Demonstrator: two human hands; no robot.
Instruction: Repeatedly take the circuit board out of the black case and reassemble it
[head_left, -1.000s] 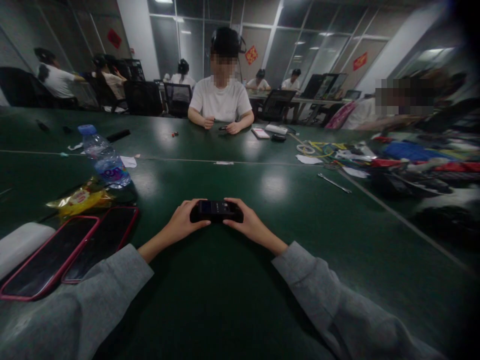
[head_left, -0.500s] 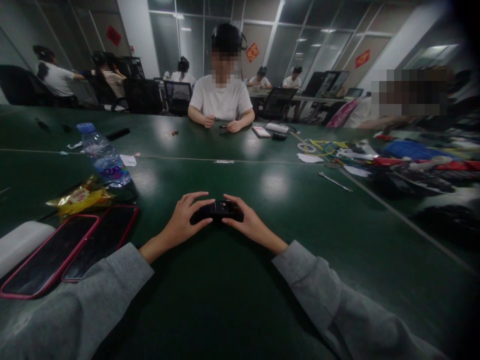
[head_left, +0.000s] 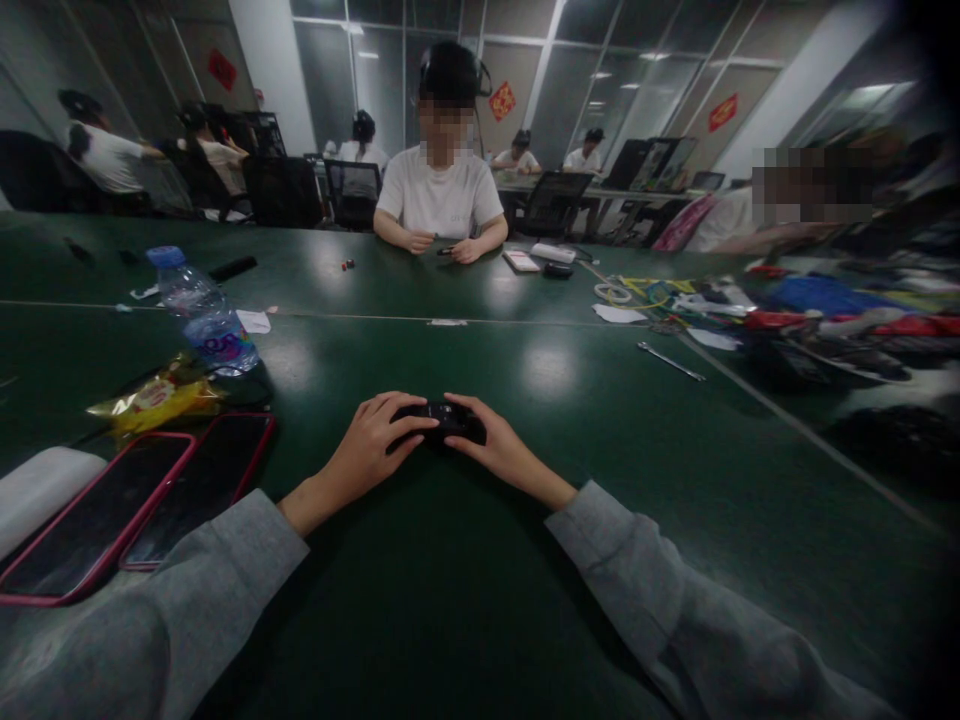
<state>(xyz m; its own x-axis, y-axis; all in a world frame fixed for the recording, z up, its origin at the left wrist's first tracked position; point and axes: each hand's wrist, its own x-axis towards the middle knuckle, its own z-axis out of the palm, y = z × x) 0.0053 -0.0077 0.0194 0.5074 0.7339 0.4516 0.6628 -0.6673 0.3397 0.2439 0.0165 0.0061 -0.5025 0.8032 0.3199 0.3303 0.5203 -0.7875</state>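
A small black oblong object (head_left: pixel 444 412) with light markings on its upper face lies low over the green table (head_left: pixel 420 600), right in front of me. Around its left end curls my left hand (head_left: pixel 375 435), one finger reaching across the front of it. At the other end, my right hand (head_left: pixel 495 440) grips it between thumb and fingers. Both hands cover the ends, so its exact kind is unclear.
To my left are two red-edged phones (head_left: pixel 101 520), a white rounded object (head_left: pixel 45 490), a yellow wrapper (head_left: pixel 157 395) and a water bottle (head_left: pixel 202 310). A wrench (head_left: pixel 670 361) and piled cables (head_left: pixel 667 295) lie right. A person (head_left: pixel 441 195) sits opposite.
My left hand has closed further over the left end, its index finger and thumb drawing nearer each other. My right hand stays nearly in place on the black object.
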